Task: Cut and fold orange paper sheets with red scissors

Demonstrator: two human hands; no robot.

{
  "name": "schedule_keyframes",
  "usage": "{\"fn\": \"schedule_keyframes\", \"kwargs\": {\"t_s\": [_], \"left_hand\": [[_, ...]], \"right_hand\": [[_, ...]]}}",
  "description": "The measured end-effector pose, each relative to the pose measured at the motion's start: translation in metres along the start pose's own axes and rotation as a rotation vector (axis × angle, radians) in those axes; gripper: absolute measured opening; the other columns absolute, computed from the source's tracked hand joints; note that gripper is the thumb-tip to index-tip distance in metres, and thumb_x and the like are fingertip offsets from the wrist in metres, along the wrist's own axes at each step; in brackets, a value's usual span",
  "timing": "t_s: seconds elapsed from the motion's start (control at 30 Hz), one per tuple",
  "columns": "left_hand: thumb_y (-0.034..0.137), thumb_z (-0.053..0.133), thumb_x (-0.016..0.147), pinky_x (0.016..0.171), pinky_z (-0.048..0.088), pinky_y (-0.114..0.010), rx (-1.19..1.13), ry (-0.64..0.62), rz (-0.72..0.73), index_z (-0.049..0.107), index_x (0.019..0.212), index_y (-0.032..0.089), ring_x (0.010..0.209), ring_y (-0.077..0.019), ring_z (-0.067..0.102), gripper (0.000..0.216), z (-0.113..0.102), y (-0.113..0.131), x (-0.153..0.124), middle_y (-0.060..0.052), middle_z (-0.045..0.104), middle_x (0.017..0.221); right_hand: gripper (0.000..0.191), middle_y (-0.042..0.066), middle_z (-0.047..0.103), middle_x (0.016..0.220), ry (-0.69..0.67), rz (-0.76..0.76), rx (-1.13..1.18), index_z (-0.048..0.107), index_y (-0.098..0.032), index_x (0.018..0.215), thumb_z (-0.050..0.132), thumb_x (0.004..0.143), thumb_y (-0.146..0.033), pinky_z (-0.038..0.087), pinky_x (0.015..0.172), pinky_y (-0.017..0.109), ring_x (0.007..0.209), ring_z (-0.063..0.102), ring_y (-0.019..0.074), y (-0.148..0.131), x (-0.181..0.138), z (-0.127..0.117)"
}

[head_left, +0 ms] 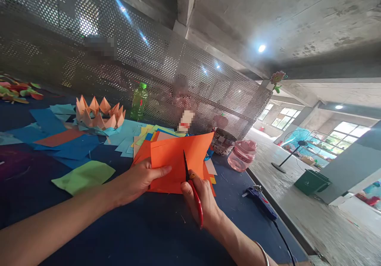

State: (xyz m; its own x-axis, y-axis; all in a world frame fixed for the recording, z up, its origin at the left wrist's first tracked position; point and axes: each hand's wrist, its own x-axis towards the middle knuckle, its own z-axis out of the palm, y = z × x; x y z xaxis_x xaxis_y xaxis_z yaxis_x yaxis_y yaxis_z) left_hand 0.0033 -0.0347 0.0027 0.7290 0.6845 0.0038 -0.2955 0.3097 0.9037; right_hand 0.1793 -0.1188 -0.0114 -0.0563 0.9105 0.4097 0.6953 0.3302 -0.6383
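Two bare hands work over a navy table [125, 234], holding an orange sheet [178, 160] near its middle. The left hand [133, 180] grips the sheet's near left side, thumb lying on top and the other fingers out of sight behind the paper. The right hand [202, 204] is closed in a narrow grip around red-handled scissors [195, 202], their dark blades pointing far and lying against the sheet; whether they are cutting cannot be told. A bangle [262, 254] circles the right wrist.

Just far of the sheet is a stack of coloured paper [154, 137], with yellow, blue and orange edges showing. To the left lie blue scraps [77, 147] and a green sheet [83, 176], with an orange paper crown [99, 115] beyond them. Along the far side stand a green bottle [139, 102], a patterned basket [222, 141] and a pink jar [241, 155]. A blue glue gun [260, 202] lies right of the hands, trailing a black cord.
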Motion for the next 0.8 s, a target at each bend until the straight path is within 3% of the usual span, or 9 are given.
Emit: {"fn": "schedule_keyframes", "kwargs": {"t_s": [0.4, 0.63, 0.8], "left_hand": [[0.032, 0.074, 0.076, 0.095, 0.052, -0.042, 0.008, 0.028, 0.0, 0.069, 0.115, 0.02, 0.112, -0.0322, 0.064, 0.042, 0.0031, -0.0016, 0.0005, -0.009, 0.074, 0.111], [0.031, 0.072, 0.079, 0.095, 0.052, -0.041, 0.022, 0.013, 0.004, 0.07, 0.114, 0.02, 0.113, -0.0315, 0.064, 0.037, 0.0023, -0.0018, -0.0002, -0.009, 0.073, 0.114], [0.032, 0.074, 0.078, 0.097, 0.05, -0.042, 0.035, 0.013, 0.015, 0.069, 0.115, 0.021, 0.115, -0.0313, 0.062, 0.039, 0.0027, -0.0016, 0.0003, -0.008, 0.071, 0.119]], "right_hand": [[0.047, -0.006, 0.036, 0.05, -0.007, 0.015, 0.004, 0.04, -0.021, 0.074, 0.04, 0.09, -0.066, 0.023, 0.043, 0.026, 0.045, 0.029, 0.0097, 0.001, 0.0003, 0.0004], [0.045, -0.005, 0.038, 0.05, -0.006, 0.027, 0.01, 0.04, -0.022, 0.074, 0.04, 0.091, -0.063, 0.023, 0.043, 0.026, 0.044, 0.033, 0.0105, 0.002, -0.0009, 0.001], [0.043, -0.005, 0.038, 0.054, 0.004, -0.034, -0.037, 0.042, -0.021, 0.077, 0.039, 0.093, -0.06, 0.024, 0.046, 0.026, 0.047, 0.032, 0.01, 0.0027, -0.0009, -0.0001]]}}
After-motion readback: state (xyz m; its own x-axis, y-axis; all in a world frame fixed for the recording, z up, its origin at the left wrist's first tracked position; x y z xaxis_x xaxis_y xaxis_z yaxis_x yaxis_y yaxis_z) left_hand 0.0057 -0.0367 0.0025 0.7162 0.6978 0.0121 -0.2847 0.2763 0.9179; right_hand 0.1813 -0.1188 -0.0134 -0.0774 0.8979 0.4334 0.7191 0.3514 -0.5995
